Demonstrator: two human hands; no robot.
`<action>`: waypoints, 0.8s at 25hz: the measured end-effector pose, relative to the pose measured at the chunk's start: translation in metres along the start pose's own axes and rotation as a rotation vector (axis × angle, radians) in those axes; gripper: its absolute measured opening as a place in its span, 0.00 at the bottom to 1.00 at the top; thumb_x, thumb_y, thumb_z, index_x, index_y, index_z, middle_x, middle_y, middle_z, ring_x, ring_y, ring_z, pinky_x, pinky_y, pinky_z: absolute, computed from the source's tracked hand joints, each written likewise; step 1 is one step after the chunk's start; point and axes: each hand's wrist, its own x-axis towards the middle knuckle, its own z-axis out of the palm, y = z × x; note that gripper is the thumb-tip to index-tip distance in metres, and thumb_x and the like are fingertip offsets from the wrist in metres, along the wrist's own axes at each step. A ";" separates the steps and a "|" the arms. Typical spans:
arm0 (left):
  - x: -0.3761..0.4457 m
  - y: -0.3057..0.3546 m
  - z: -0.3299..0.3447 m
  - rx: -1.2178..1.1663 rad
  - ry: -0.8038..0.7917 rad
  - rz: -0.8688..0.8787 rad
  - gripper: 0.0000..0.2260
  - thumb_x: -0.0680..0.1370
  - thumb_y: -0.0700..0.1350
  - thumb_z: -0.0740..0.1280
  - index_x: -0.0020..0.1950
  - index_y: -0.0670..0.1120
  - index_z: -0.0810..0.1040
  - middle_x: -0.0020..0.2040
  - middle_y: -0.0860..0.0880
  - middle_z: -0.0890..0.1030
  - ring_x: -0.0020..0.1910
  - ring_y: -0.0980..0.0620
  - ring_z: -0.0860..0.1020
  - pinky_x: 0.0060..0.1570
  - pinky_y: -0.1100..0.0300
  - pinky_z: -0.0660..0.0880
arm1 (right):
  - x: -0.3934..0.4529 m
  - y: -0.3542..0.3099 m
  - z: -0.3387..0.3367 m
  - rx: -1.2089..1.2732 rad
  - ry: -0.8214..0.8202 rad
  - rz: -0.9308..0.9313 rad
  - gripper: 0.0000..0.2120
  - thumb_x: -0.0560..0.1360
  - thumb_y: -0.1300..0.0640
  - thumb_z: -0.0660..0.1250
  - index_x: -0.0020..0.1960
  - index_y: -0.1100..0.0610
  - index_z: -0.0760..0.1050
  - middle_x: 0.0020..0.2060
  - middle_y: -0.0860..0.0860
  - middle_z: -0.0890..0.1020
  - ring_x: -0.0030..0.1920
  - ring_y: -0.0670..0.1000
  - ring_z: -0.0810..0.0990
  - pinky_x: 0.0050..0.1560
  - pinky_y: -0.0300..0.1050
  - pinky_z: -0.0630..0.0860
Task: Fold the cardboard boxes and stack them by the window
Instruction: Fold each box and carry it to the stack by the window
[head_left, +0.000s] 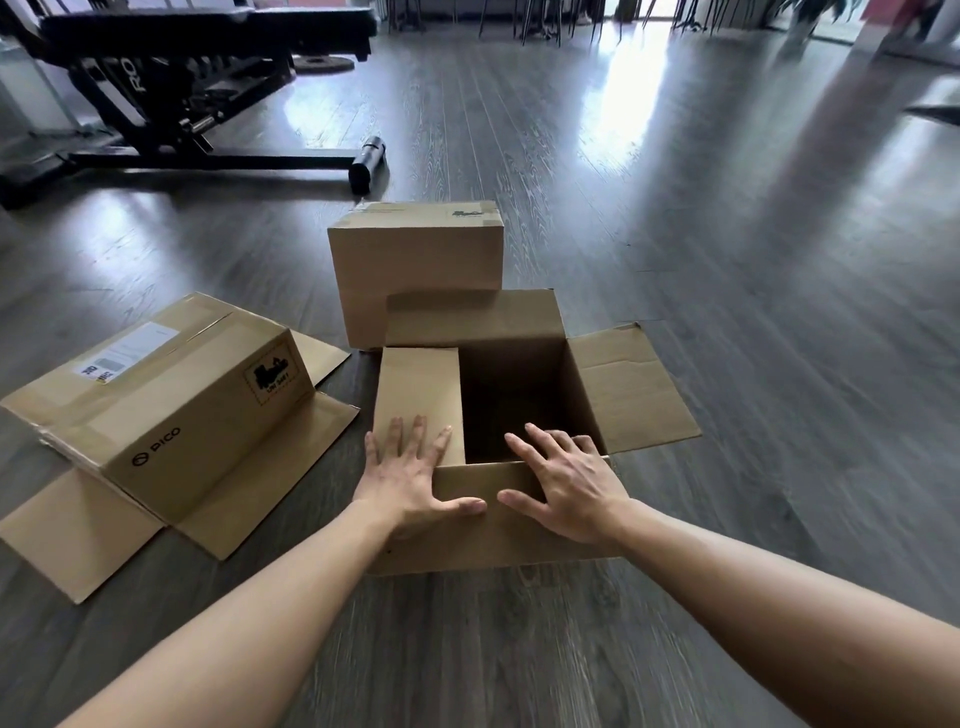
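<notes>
Head view: the open box (511, 415) sits on the floor (727, 234). The left hand (410, 478) presses its left flap (418, 402) flat, and the right hand (566, 483) lies spread on the near flap (493, 514) (nothing gripped). Uneven pressing could spring a flap back or skid the box.

open box (524, 415) is sitting upright on the floor in front of me, left flap folded in, right flap splayed out, far flap standing | closed box (415, 260) is standing taped shut just behind it, touching | PICO box (171, 405) is lying to my left, upside down, flaps spread flat
</notes>
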 end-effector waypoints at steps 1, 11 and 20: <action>0.000 0.000 0.001 -0.002 0.005 -0.002 0.54 0.62 0.85 0.46 0.79 0.59 0.32 0.79 0.48 0.29 0.75 0.41 0.27 0.73 0.36 0.30 | 0.004 0.004 -0.003 -0.016 0.022 0.024 0.42 0.73 0.23 0.41 0.81 0.44 0.48 0.80 0.53 0.55 0.77 0.55 0.57 0.74 0.57 0.58; 0.002 -0.003 0.004 -0.002 0.045 0.029 0.54 0.62 0.85 0.44 0.79 0.60 0.32 0.79 0.48 0.29 0.76 0.43 0.28 0.76 0.41 0.32 | -0.004 0.101 -0.029 -0.051 0.063 0.588 0.41 0.75 0.27 0.51 0.81 0.48 0.49 0.80 0.58 0.53 0.79 0.60 0.52 0.74 0.62 0.55; 0.002 -0.002 0.003 -0.012 0.031 0.022 0.55 0.59 0.86 0.41 0.77 0.60 0.29 0.77 0.48 0.27 0.75 0.43 0.25 0.75 0.42 0.30 | -0.006 0.100 -0.045 0.093 0.103 0.727 0.45 0.77 0.32 0.59 0.80 0.58 0.48 0.72 0.62 0.67 0.67 0.61 0.73 0.59 0.55 0.75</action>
